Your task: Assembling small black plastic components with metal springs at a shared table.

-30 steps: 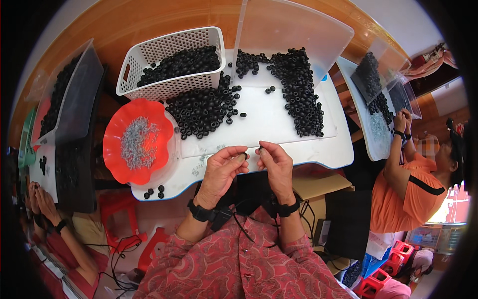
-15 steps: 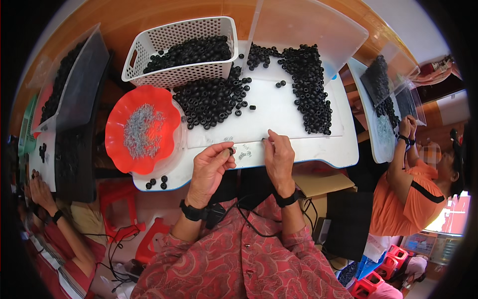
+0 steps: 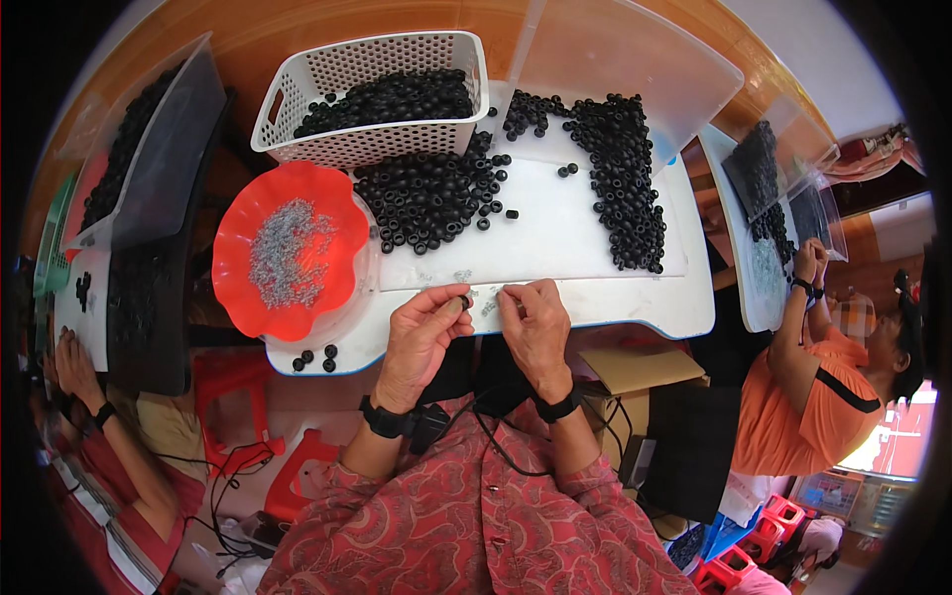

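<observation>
My left hand (image 3: 420,335) pinches a small black ring-shaped part (image 3: 466,301) between thumb and fingertips, above the table's near edge. Just to its right is my right hand (image 3: 536,332), thumb pressed to the forefinger; anything in that pinch is too small to make out. A few tiny clear-grey pieces (image 3: 462,275) lie on the table beyond the hands. Many more of these grey pieces (image 3: 288,255) fill the middle of a red wavy-edged dish (image 3: 234,273) on the left. A heap of black ring-shaped parts (image 3: 428,203) spreads behind my left hand.
A white perforated basket (image 3: 387,144) holds more black parts at the back. On the white table (image 3: 684,288), another black heap (image 3: 627,188) lies before a clear upright bin (image 3: 635,69). Co-workers sit on both sides: an orange sleeve (image 3: 843,382) right, a hand (image 3: 79,372) left.
My right hand has moved left and closer to my left hand, its fingers drawn in. The left hand still holds the black part.
</observation>
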{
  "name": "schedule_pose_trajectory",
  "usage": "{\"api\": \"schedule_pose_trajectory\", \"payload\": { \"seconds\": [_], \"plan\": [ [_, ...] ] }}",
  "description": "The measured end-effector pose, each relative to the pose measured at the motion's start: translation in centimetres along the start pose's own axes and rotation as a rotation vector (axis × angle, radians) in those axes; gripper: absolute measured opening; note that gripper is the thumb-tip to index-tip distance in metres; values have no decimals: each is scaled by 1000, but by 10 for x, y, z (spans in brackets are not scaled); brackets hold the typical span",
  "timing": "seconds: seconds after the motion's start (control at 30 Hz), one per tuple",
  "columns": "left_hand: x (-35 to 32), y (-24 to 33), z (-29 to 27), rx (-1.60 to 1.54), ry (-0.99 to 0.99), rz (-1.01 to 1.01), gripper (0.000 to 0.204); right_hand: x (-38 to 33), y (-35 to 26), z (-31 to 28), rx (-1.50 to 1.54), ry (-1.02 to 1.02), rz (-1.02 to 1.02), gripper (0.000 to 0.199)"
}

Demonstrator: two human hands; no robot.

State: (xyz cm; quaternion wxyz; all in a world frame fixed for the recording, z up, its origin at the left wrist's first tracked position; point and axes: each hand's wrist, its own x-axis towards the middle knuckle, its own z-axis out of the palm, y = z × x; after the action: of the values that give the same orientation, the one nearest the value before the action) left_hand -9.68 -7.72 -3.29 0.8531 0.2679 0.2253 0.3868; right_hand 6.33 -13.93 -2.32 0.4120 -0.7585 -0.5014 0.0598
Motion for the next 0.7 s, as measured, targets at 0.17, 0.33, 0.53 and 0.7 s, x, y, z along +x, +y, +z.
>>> {"api": "schedule_pose_trajectory", "payload": {
  "seconds": [0.17,0.33,0.53,0.7],
  "plan": [
    [0,-2,-2,14,11,3,25,3,-4,2,-66,-24,19,5],
    [-1,-3,-1,25,14,14,26,5,-11,4,-124,-30,-6,4],
    [-3,-1,0,17,27,9,26,6,-16,5,-100,-34,-58,4],
    [-2,-1,-2,-11,20,-3,24,4,-32,-9,108,-61,-123,6]
  ]
}}
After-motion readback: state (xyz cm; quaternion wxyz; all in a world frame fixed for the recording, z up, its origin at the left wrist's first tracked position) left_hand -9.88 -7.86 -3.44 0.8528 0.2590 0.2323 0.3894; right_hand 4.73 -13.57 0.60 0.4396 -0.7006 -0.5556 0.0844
